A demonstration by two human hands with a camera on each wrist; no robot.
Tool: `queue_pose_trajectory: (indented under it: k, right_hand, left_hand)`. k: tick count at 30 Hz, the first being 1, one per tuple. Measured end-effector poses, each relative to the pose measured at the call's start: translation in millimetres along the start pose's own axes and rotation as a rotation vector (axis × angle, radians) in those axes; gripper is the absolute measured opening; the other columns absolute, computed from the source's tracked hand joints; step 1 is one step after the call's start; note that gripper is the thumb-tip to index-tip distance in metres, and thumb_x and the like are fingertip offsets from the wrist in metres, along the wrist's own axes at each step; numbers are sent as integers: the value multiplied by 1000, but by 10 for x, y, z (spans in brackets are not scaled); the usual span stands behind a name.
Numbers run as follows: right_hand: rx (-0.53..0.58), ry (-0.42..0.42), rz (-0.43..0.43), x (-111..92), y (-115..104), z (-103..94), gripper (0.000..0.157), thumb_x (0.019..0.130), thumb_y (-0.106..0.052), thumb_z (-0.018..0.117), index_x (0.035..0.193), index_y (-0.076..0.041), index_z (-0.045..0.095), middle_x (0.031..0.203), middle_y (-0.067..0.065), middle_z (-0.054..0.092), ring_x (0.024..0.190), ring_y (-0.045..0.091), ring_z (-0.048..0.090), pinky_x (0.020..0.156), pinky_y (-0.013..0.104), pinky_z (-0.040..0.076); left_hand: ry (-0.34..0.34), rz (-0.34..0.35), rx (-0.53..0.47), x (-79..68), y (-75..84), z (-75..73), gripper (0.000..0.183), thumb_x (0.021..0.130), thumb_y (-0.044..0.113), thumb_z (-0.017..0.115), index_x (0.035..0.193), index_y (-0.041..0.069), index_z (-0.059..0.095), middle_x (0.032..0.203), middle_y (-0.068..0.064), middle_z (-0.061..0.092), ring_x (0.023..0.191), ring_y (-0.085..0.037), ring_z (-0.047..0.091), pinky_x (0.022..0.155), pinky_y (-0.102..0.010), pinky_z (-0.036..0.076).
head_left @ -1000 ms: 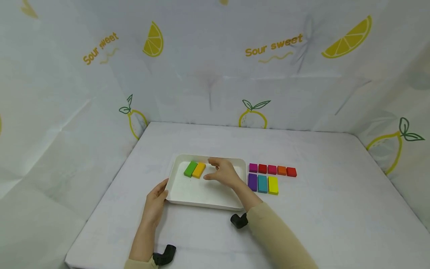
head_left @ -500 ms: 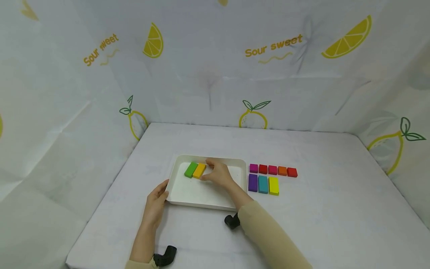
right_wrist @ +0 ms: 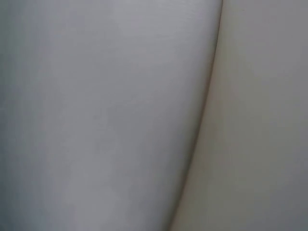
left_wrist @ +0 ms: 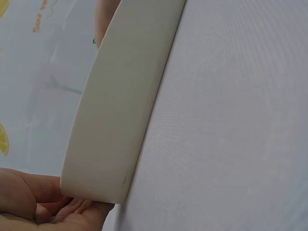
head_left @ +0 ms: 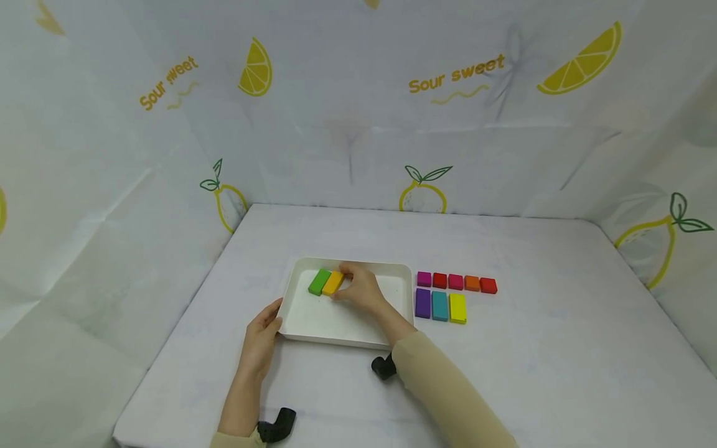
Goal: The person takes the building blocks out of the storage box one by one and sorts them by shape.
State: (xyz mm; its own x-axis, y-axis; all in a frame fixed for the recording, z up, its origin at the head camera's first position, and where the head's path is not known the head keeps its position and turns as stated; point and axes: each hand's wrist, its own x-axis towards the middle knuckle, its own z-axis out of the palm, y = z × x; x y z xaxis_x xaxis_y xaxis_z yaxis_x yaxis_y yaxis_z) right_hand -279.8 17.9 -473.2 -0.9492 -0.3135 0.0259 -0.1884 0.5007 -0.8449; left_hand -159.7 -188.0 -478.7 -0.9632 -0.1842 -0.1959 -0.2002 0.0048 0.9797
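Note:
A shallow white tray lies on the table. My left hand grips its left side near the front corner; in the left wrist view, the thumb and fingers of the left hand meet the corner of the tray wall. Inside the tray, a green block and an orange-yellow block lie side by side, slanted. My right hand reaches over the tray, with thumb and forefinger pinching the orange-yellow block at its near and far ends. The right wrist view holds only pale surfaces, with the fingers out of sight.
Right of the tray, a row of several small blocks in purple, red, pink and orange sits behind a purple block, a blue block and a yellow block. A white printed sheet hangs behind the table.
My right hand has moved left and its thumb and forefinger have closed in on the orange-yellow block. The left hand stays at the tray's side.

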Motion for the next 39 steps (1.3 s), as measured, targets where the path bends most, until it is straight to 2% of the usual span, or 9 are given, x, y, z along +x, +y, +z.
queue_pose_trajectory:
  k: [3, 5, 9, 13, 17, 20, 22, 30, 39]
  right_hand:
    - [-16, 11, -8, 7, 3, 15, 71, 70, -7, 87, 134, 2, 57, 136, 18, 62, 127, 31, 59, 111, 41, 47]
    - [-23, 14, -12, 8, 0, 25, 70, 71, -6, 86, 134, 2, 57, 136, 18, 62, 126, 31, 59, 111, 41, 47]
    - [-38, 20, -16, 8, -14, 39, 69, 72, -4, 85, 134, 2, 57, 136, 18, 62, 126, 32, 59, 112, 40, 47]
    - [-51, 26, -17, 8, -20, 45, 68, 73, -4, 85, 134, 2, 56, 136, 18, 62, 126, 32, 58, 112, 41, 47]
    - [-58, 25, -18, 7, -19, 49, 67, 73, -5, 84, 134, 2, 56, 135, 18, 62, 126, 31, 58, 112, 41, 47]
    - [-62, 23, -22, 3, -13, 49, 67, 73, -4, 84, 134, 3, 56, 135, 18, 62, 126, 31, 58, 112, 41, 47]
    - [-65, 23, -25, 5, -8, 48, 67, 73, -3, 84, 134, 2, 57, 135, 18, 62, 126, 31, 58, 112, 41, 47]
    - [-82, 23, -36, -6, 4, 42, 69, 72, -3, 84, 135, 1, 56, 136, 17, 61, 127, 30, 57, 112, 40, 47]
    - [-101, 30, -47, -78, -70, -103, 64, 75, -7, 82, 134, -3, 58, 131, 14, 64, 118, 31, 60, 106, 42, 51]
  left_hand:
    - [5, 0, -1, 5, -3, 3, 48, 103, 1, 36, 151, 0, 35, 158, -21, 34, 146, -29, 36, 97, -6, 42]
    - [8, -3, 4, 5, -3, 4, 48, 103, 1, 36, 151, 0, 35, 158, -21, 34, 146, -29, 36, 98, -8, 42]
    - [13, -6, 17, 6, -1, 6, 48, 103, 1, 36, 151, 0, 35, 158, -21, 34, 146, -29, 36, 115, -26, 39]
    - [13, 4, 8, 14, 1, 4, 48, 103, 1, 35, 151, -1, 34, 158, -23, 34, 147, -32, 35, 122, -44, 30]
    - [15, 3, 4, 15, 0, 4, 48, 103, 2, 36, 151, -1, 35, 158, -22, 34, 146, -30, 35, 122, -42, 30]
    - [14, -5, 11, 14, -7, 7, 48, 103, 2, 36, 151, 0, 35, 158, -20, 34, 146, -28, 35, 118, -30, 35]
    - [12, -5, 13, 14, -10, 9, 48, 103, 2, 36, 151, 1, 35, 159, -20, 34, 146, -28, 36, 117, -27, 36]
    - [10, 8, -12, 12, -12, 3, 48, 103, 1, 35, 151, -2, 34, 158, -22, 33, 146, -31, 34, 123, -45, 28]
    - [5, 8, -3, 7, -8, 4, 48, 103, 0, 36, 151, -1, 34, 159, -22, 33, 147, -31, 34, 123, -44, 30]
